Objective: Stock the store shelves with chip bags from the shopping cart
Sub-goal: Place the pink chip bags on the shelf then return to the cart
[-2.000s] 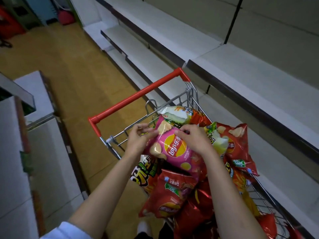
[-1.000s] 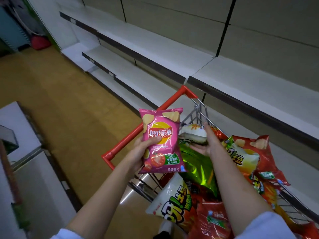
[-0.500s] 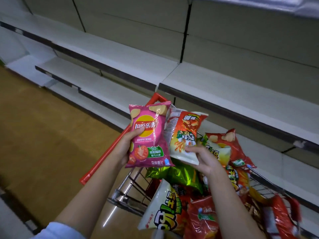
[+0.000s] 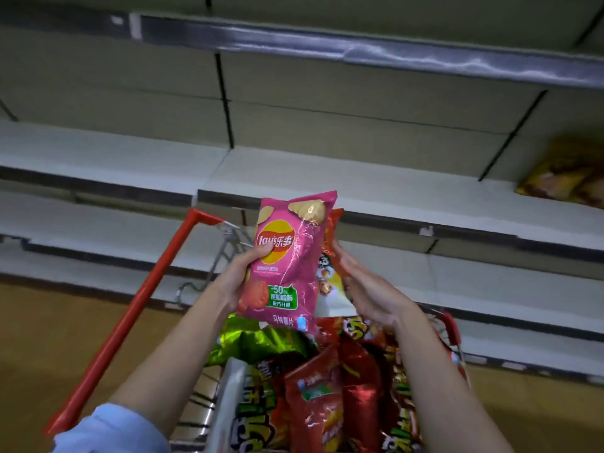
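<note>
Pink foil caught the light: the pink chip bag (image 4: 287,266) stood upright in the left hand (image 4: 240,276), thumb clamped across its front, above the cart (image 4: 137,308). The right hand (image 4: 366,286) held a red-and-white bag (image 4: 328,276) just behind it, mostly hidden, fingers around its edge. Both seemed bound for the bare shelf (image 4: 376,178) ahead; next would be reaching forward and standing them near its front edge. Blurred yellow packets (image 4: 568,181) sat at its right end.
</note>
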A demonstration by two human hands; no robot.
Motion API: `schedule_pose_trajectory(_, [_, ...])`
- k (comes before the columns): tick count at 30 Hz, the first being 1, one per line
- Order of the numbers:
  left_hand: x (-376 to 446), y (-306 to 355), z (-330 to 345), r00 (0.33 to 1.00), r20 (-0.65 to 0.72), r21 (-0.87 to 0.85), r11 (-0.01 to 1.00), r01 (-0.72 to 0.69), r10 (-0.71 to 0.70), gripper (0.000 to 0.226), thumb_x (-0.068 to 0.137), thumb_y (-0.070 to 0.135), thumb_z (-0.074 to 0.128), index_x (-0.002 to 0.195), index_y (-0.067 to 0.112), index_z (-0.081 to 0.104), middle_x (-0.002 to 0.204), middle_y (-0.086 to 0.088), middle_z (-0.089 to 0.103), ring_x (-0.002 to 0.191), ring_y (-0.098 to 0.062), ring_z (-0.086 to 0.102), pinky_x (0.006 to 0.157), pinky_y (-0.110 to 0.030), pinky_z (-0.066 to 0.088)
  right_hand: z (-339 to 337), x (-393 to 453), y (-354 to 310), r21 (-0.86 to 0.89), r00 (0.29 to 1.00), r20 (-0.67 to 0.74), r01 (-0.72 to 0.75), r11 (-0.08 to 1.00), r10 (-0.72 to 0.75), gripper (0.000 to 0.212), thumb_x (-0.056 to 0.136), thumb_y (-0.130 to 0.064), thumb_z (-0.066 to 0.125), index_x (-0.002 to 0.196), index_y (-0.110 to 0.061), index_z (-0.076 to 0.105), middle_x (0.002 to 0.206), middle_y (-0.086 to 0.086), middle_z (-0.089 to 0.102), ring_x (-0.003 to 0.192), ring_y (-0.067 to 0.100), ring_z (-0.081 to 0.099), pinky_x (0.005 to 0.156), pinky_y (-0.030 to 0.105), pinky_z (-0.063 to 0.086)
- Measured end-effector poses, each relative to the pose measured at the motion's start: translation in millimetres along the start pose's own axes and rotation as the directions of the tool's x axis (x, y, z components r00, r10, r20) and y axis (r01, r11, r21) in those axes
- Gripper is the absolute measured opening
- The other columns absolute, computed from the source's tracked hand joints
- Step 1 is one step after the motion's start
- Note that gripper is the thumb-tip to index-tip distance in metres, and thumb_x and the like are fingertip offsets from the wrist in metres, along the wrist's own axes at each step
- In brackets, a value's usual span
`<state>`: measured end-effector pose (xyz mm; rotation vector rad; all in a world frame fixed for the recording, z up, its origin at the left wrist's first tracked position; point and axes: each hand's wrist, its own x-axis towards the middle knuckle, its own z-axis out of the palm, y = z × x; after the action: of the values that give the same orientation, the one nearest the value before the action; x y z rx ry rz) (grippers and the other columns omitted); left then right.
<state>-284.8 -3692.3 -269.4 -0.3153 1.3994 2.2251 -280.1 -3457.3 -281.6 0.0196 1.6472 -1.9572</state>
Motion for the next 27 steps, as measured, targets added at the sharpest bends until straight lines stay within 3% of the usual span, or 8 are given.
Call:
schedule_pose_trajectory(3, [10, -12, 41, 0.998, 0.057, -0.007, 1.000, 0.031, -0.030, 0.094, 0.006, 0.042, 0.095, 0.090, 0.008, 0.067, 0.072, -0.011, 0.073, 0.058, -0.023, 0.070, 0.057, -0.033, 0.059, -32, -39, -10, -0.095, 0.993, -0.117, 0.000, 0.995, -0.011, 0.049, 0.101, -0.008, 0.035, 0.143, -0.034, 0.039, 0.072, -0.009, 0.059, 0.053, 0.003, 0.050, 0.046, 0.013, 0.039])
schedule_pose_trajectory(5, [14, -21, 69, 0.993, 0.098, 0.006, 0.998, 0.066, -0.066, 0.095, 0.006, 0.040, 0.096, 0.091, 0.007, 0.066, 0.072, -0.011, 0.072, 0.058, -0.023, 0.069, 0.056, -0.033, 0.059, -51, -67, -16, -0.342, 0.977, -0.177, 0.053, 0.938, -0.120, 0.071, 0.091, 0.011, 0.039, 0.145, -0.036, 0.032, 0.113, 0.000, 0.062, 0.089, 0.006, 0.062, 0.066, 0.010, 0.046])
schedule_pose_trajectory(7, [16, -32, 99, 0.983, 0.148, 0.046, 0.994, 0.101, -0.107, 0.102, 0.007, 0.039, 0.096, 0.098, 0.007, 0.064, 0.072, -0.011, 0.072, 0.058, -0.024, 0.069, 0.056, -0.033, 0.059, -70, -89, -15, -0.689, 0.951, -0.168, 0.076, 0.721, -0.261, 0.093, 0.086, 0.013, 0.049, 0.145, -0.048, 0.012, 0.158, 0.005, 0.014, 0.144, 0.016, 0.024, 0.107, 0.023, 0.033])
schedule_pose_trajectory(10, [18, -49, 147, 0.984, 0.149, 0.092, 0.992, 0.082, -0.095, 0.124, 0.013, 0.036, 0.098, 0.124, 0.006, 0.052, 0.072, -0.012, 0.072, 0.056, -0.025, 0.069, 0.051, -0.034, 0.058, -107, -122, -10, -0.921, 0.908, -0.159, 0.004, 0.389, -0.387, 0.103, 0.086, -0.006, 0.063, 0.132, -0.066, -0.007, 0.157, -0.005, -0.028, 0.148, 0.023, -0.011, 0.119, 0.045, 0.012])
schedule_pose_trajectory(14, [12, -71, 219, 0.956, 0.251, 0.099, 0.986, 0.132, -0.153, 0.044, 0.052, 0.029, 0.090, 0.083, 0.008, 0.066, 0.059, -0.009, 0.069, 0.048, -0.021, 0.066, 0.047, -0.030, 0.057, -148, -184, -17, -0.977, 0.859, -0.169, -0.080, 0.199, -0.483, 0.092, 0.087, -0.019, 0.064, 0.142, -0.059, 0.002, 0.154, -0.006, -0.035, 0.145, 0.017, -0.024, 0.117, 0.055, 0.007])
schedule_pose_trajectory(17, [16, -94, 262, 0.932, 0.307, 0.149, 0.977, 0.155, -0.195, 0.073, 0.013, 0.031, 0.098, 0.077, 0.006, 0.073, 0.067, -0.010, 0.070, 0.055, -0.024, 0.069, 0.053, -0.033, 0.059, -178, -224, -16, -0.974, 0.829, -0.202, -0.114, 0.196, -0.522, 0.072, 0.089, -0.020, 0.061, 0.146, -0.045, 0.025, 0.159, -0.003, -0.024, 0.145, 0.017, -0.025, 0.116, 0.050, 0.004])
schedule_pose_trajectory(24, [28, -153, 383, 0.918, 0.361, 0.121, 0.984, 0.130, -0.166, 0.099, 0.013, 0.039, 0.097, 0.099, 0.007, 0.061, 0.074, -0.008, 0.071, 0.061, -0.023, 0.070, 0.058, -0.032, 0.059, -277, -322, 7, -0.940, 0.751, -0.332, -0.212, 0.268, -0.570, 0.063, 0.081, -0.021, 0.071, 0.137, -0.030, 0.044, 0.159, -0.014, 0.010, 0.147, 0.009, -0.007, 0.118, 0.043, 0.003])
schedule_pose_trajectory(27, [28, -160, 430, 0.933, 0.350, 0.071, 0.995, 0.068, -0.089, 0.061, 0.049, 0.040, 0.083, 0.096, 0.009, 0.059, 0.068, -0.005, 0.071, 0.056, -0.020, 0.069, 0.052, -0.030, 0.058, -310, -367, 21, -0.791, 0.700, -0.521, -0.180, 0.585, -0.488, 0.075, 0.076, -0.040, 0.078, 0.139, -0.026, 0.040, 0.145, -0.015, 0.035, 0.140, 0.009, 0.026, 0.114, 0.042, 0.030])
